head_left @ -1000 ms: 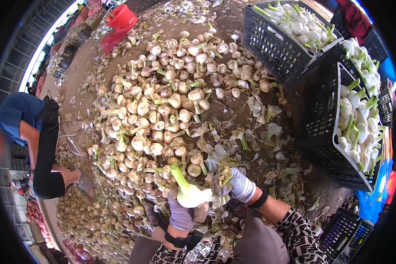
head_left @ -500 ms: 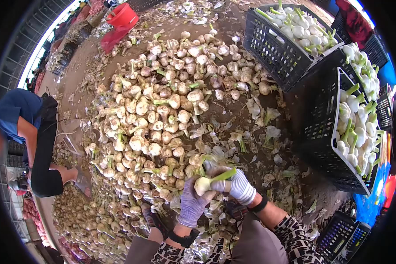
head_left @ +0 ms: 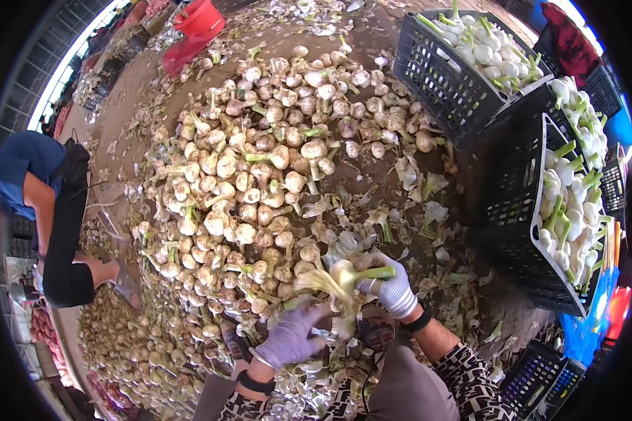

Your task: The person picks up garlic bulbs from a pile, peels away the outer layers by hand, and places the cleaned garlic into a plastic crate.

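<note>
My right hand [head_left: 392,286], in a pale striped glove, holds a garlic bulb [head_left: 343,272] by its green stem, which points right. Loose peeled leaves [head_left: 323,282] hang from the bulb towards the left. Below and to the left of it is my left hand [head_left: 296,337], gloved and a little blurred, fingers apart and with nothing in them. A wide heap of unpeeled garlic bulbs [head_left: 260,172] lies on the ground beyond both hands.
Black crates [head_left: 523,210] of cleaned white garlic stand at the right, another crate [head_left: 446,84] at the upper right. A red bucket [head_left: 199,19] is at the upper left. At the left a person [head_left: 67,224] sits. Peeled skins [head_left: 463,281] litter the ground.
My left hand has come away from the bulb, down and left, and opened. The bulb has moved slightly up and right, and its outer leaves now hang loose.
</note>
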`<state>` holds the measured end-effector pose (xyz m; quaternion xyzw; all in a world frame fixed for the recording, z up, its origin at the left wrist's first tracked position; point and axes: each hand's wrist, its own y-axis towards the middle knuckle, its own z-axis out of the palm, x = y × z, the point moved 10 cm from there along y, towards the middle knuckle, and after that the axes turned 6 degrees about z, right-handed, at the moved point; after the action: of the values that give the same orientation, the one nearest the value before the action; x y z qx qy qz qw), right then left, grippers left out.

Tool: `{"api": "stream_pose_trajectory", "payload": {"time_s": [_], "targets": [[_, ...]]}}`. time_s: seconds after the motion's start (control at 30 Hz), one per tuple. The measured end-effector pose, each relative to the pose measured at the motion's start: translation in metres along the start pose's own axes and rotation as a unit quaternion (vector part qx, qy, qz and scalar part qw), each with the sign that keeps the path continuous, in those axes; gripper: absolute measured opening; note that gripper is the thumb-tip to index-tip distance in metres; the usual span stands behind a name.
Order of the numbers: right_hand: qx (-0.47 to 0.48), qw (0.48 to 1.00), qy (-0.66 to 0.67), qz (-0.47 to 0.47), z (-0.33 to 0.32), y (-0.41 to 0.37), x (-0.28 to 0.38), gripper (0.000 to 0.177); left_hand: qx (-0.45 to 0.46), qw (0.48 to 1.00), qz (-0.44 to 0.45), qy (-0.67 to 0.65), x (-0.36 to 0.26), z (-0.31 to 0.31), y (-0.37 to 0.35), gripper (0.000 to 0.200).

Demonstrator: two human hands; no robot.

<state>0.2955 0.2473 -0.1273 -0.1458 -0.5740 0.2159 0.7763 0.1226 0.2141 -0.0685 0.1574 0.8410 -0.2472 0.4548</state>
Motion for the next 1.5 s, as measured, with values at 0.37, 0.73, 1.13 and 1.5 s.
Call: {"api": "stream_pose_trajectory", "payload": {"time_s": [0.37, 0.73, 1.13, 1.5], "targets": [[0.059, 0.903, -0.290, -0.310, 0.049, -0.033, 0.058, 0.031, -0.183, 0.874, -0.175, -0.415, 0.036, 0.011, 0.025, 0.039], [0.044, 0.913, -0.268, -0.304, 0.043, -0.033, 0.060, 0.027, -0.203, 0.924, -0.196, -0.257, 0.034, -0.002, 0.017, 0.012], [0.004, 0.853, 0.513, -0.101, -0.060, -0.023, 0.065, 0.035, 0.260, 0.899, -0.179, 0.304, 0.163, 0.115, -0.056, 0.029], [0.070, 0.869, -0.485, -0.062, 0.090, 0.075, -0.038, 0.050, 0.354, 0.921, -0.126, 0.108, 0.089, 0.114, -0.067, 0.038]]}}
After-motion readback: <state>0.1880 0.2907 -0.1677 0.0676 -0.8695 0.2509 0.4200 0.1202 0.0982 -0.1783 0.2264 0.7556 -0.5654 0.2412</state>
